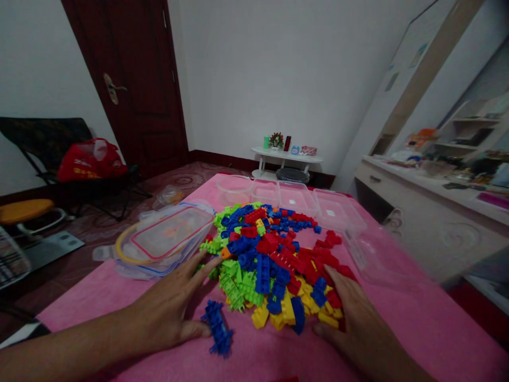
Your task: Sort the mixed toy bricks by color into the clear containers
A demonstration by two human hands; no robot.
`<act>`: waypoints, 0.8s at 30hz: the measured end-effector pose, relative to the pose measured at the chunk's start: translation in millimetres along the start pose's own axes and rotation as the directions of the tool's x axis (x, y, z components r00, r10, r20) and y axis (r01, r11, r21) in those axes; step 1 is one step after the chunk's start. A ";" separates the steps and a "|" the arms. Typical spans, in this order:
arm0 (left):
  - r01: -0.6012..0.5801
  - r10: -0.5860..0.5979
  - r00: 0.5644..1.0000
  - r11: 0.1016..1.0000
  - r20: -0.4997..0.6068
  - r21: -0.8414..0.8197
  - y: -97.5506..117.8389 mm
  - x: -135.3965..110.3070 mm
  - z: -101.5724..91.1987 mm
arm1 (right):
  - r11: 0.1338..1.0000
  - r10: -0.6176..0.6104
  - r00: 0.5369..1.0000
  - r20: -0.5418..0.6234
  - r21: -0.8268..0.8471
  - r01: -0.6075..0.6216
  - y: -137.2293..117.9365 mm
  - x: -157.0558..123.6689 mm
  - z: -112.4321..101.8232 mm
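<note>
Heap of red, blue, green and yellow plastic bricks (262, 273) lies between left hand (173, 297) and right hand (353, 307), both spread wide at its edges; loose spiked blue plastic brick (218, 330) lies just right of the nearer left hand, long axis roughly near-to-far

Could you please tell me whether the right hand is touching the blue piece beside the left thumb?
Apart: the head view shows pink cloth between the right hand and the blue piece.

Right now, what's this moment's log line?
left hand: open, beside knobbly blue plastic block | right hand: open, beside red plastic blocks | beyond: clear plastic containers | surface: pink cloth
</note>
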State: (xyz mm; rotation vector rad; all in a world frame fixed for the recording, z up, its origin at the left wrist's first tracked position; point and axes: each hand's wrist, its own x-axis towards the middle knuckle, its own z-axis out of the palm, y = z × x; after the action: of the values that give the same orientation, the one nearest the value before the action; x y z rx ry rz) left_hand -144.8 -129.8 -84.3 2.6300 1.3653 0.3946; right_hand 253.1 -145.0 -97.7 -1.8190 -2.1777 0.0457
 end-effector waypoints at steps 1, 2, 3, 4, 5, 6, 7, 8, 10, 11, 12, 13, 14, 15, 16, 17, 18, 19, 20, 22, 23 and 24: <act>0.003 -0.003 1.000 1.000 -0.012 -0.011 1.9 6.1 3.6 | 1.000 0.004 1.000 -0.002 0.013 -0.004 -6.3 9.6 0.6; 0.005 -0.006 1.000 1.000 -0.026 -0.022 4.0 11.5 6.7 | 1.000 0.005 1.000 -0.007 0.027 -0.004 -11.4 18.3 1.3; 0.006 -0.008 0.999 0.999 -0.040 -0.032 6.3 16.2 9.4 | 0.999 0.003 1.000 -0.015 0.042 -0.003 -15.3 25.8 2.2; 0.000 -0.003 0.999 0.999 -0.052 -0.045 9.0 20.4 11.7 | 0.998 -0.003 1.000 -0.021 0.062 0.004 -18.3 32.2 3.1; -0.012 0.008 0.998 0.998 -0.058 -0.063 12.3 24.3 13.7 | 0.996 -0.012 1.000 -0.024 0.085 0.014 -20.6 37.6 3.8; -0.029 0.023 0.998 0.996 -0.063 -0.085 16.2 28.2 15.4 | 0.993 -0.020 0.999 -0.027 0.112 0.023 -22.4 42.2 4.2; -0.054 0.046 0.996 0.992 -0.071 -0.110 21.0 32.7 16.7 | 0.989 -0.023 0.999 -0.027 0.144 0.027 -23.8 46.1 4.4; -0.085 0.074 0.994 0.987 -0.084 -0.138 26.6 37.9 17.8 | 0.982 -0.019 1.000 -0.022 0.185 0.023 -25.1 49.6 4.3; -0.144 0.122 0.986 0.969 -0.117 -0.200 40.0 51.4 19.6 | 0.951 0.007 1.000 -0.001 0.310 -0.007 -27.3 55.9 3.8; -0.162 0.135 0.983 0.957 -0.128 -0.240 47.2 59.8 20.7 | 0.915 0.030 0.999 0.018 0.403 -0.035 -28.0 58.9 3.7; -0.165 0.132 0.983 0.944 -0.131 -0.286 54.4 69.3 22.2 | 0.858 0.054 0.998 0.037 0.509 -0.066 -28.2 62.1 3.8; -0.157 0.122 0.985 0.931 -0.124 -0.329 61.3 79.6 24.2 | 0.783 0.076 0.996 0.054 0.615 -0.093 -27.8 65.4 4.2; -0.130 0.093 0.989 0.922 -0.117 -0.366 67.8 90.6 26.7 | 0.698 0.098 0.994 0.058 0.707 -0.110 -26.6 68.8 4.6; -0.093 0.058 0.993 0.915 -0.099 -0.393 73.8 101.9 29.3 | 0.618 0.120 0.991 0.051 0.778 -0.115 -24.9 72.3 4.9; -0.046 0.017 0.997 0.910 -0.072 -0.412 79.3 113.4 31.9 | 0.553 0.142 0.989 0.038 0.826 -0.111 -22.6 75.9 4.9; 0.012 -0.031 0.999 0.905 -0.039 -0.425 84.4 124.6 34.0 | 0.514 0.163 0.986 0.027 0.851 -0.108 -20.2 79.3 4.0; 0.057 -0.066 0.998 0.897 -0.004 -0.438 88.9 135.2 34.9 | 0.502 0.179 0.983 0.027 0.857 -0.115 -18.1 82.6 2.2; 0.081 -0.079 0.997 0.888 0.024 -0.452 93.0 144.7 34.2 | 0.513 0.188 0.981 0.038 0.848 -0.132 -16.5 85.5 -0.9; 0.079 -0.069 0.997 0.883 0.039 -0.462 96.5 152.6 31.4 | 0.540 0.190 0.981 0.043 0.830 -0.141 -15.9 88.1 -5.4; 0.028 -0.002 0.998 0.893 0.058 -0.449 100.8 162.2 18.0 | 0.625 0.148 0.989 0.023 0.772 -0.112 -17.4 91.6 -18.1; -0.004 0.040 0.996 0.907 0.078 -0.420 101.1 163.7 7.2 | 0.670 0.092 0.996 0.015 0.738 -0.073 -19.1 92.7 -25.9; -0.025 0.074 0.991 0.925 0.115 -0.378 99.7 163.3 -6.1 | 0.711 0.017 1.000 0.021 0.703 -0.027 -21.0 93.4 -34.3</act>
State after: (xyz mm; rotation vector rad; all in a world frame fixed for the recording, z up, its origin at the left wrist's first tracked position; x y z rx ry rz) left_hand 21.0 -53.2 -26.8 2.3312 1.0622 0.4370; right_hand 227.5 -64.6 -40.9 -1.3755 -1.7627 0.7903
